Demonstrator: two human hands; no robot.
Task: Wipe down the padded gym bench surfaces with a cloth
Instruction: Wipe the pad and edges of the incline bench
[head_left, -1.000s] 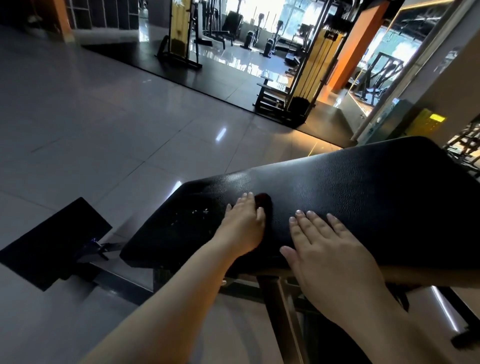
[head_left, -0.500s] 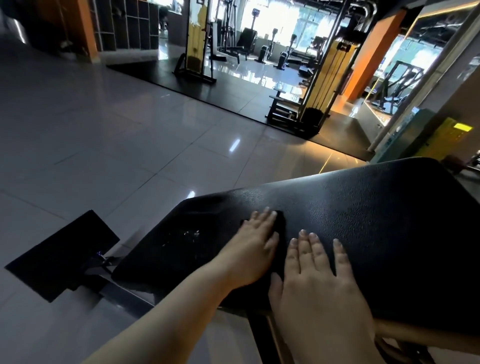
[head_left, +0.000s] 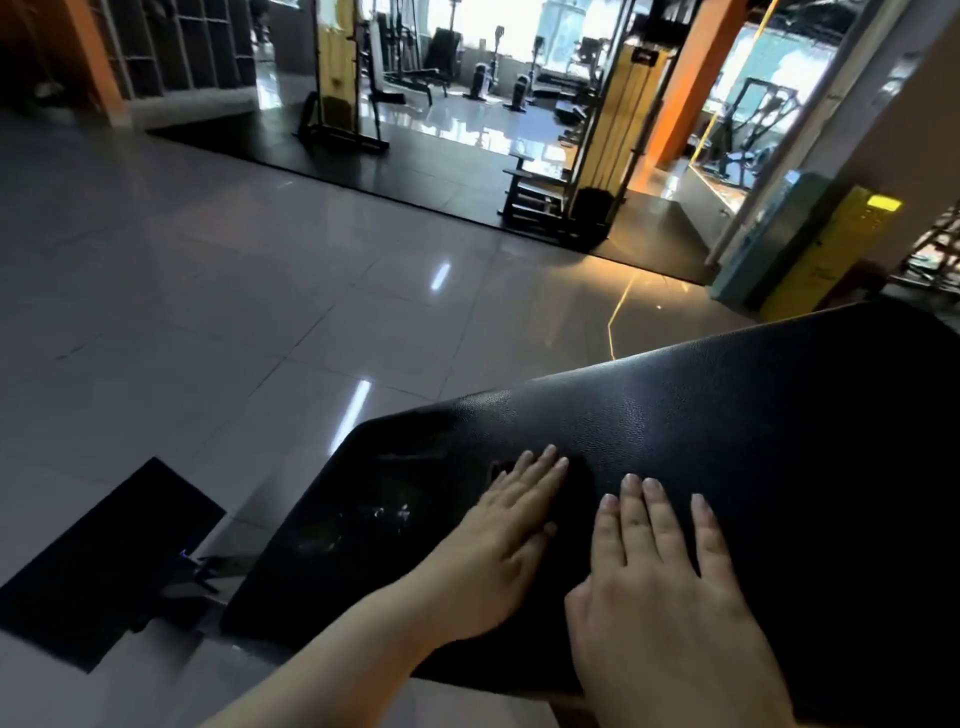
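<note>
A black padded bench pad (head_left: 727, 415) slopes up to the right across the lower half of the head view. My left hand (head_left: 498, 540) lies flat on it with straight fingers, pressing a dark cloth (head_left: 576, 478) whose edge shows just beyond the fingertips. My right hand (head_left: 660, 582) rests flat on the pad beside it, fingers spread and straight, holding nothing. Wet smears glint on the pad's lower left end (head_left: 374, 519).
A smaller black seat pad (head_left: 109, 561) sits lower left, joined by a dark metal frame (head_left: 197, 571). Glossy grey floor tiles (head_left: 208, 291) stretch beyond. A cable machine (head_left: 587, 171) stands on a black mat behind, a yellow and teal cabinet (head_left: 810, 249) at right.
The view has tilted up and shifted, so the bench sits lower in frame. Both hands stay flat on the pad; the right hand has drawn closer to the left.
</note>
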